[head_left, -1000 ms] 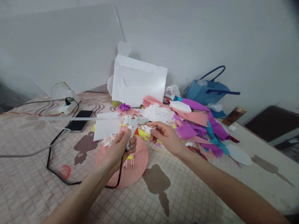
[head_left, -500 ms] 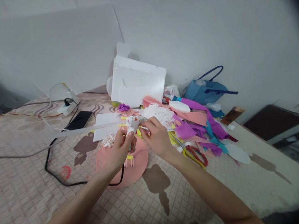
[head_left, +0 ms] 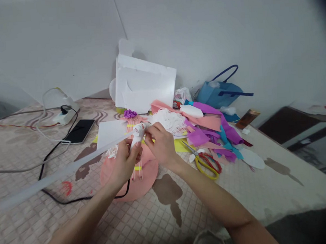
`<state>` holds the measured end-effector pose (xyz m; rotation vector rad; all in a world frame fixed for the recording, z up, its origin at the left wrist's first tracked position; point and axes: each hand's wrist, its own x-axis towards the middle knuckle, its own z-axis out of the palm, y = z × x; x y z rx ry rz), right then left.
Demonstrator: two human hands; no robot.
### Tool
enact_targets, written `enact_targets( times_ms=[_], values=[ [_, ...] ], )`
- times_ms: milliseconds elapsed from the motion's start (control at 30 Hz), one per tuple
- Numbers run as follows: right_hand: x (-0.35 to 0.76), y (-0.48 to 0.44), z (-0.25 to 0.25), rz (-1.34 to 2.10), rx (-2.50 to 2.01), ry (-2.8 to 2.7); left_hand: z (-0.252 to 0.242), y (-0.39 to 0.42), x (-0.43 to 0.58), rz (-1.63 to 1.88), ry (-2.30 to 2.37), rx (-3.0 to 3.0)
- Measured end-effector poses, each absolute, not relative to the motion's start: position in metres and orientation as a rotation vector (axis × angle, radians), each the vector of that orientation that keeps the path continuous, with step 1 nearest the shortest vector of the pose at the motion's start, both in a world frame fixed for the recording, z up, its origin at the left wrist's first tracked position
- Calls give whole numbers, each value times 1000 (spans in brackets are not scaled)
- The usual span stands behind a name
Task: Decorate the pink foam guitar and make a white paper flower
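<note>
A white hot glue gun (head_left: pixel 138 134) is gripped by its handle in my left hand (head_left: pixel 123 162), fingers wrapped round it. A long translucent glue stick (head_left: pixel 71 167) sticks out of its rear toward the lower left. At the nozzle end, the fingers of my right hand (head_left: pixel 162 144) are pinched together; whatever is between them is hidden. Below both hands lies a round pink piece (head_left: pixel 148 175), crossed by thin pink strips with yellow bands (head_left: pixel 137 168). A purple flower (head_left: pixel 129 114) sits just beyond the gun.
Scissors (head_left: pixel 206 165), a white shredded pile (head_left: pixel 170 121) and purple, pink and blue scraps (head_left: pixel 200 136) lie to the right. A phone (head_left: pixel 80 131), a power strip (head_left: pixel 66 115) and a black cord (head_left: pixel 55 196) are at left. White boards (head_left: pixel 146 82) and a blue bag (head_left: pixel 219 94) stand behind.
The glue gun has turned, so the glue stick's far end has swung down toward me at the lower left. Both hands keep their hold; the whole view has shifted slightly.
</note>
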<state>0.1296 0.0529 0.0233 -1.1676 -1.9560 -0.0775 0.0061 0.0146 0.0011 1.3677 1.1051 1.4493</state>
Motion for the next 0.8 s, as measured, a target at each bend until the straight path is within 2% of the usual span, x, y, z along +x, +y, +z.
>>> enact_targets(
  times_ms=[267, 433, 800],
  values=[
    [144, 58, 19, 194, -1040, -1676, -3, 18, 0, 1471, 980, 1198],
    [144, 50, 19, 339, -982, -1774, -2, 19, 1, 1439, 968, 1156],
    [133, 47, 28, 57, -1160, -1900, 2, 13, 3, 1445, 1098, 1363]
  ],
)
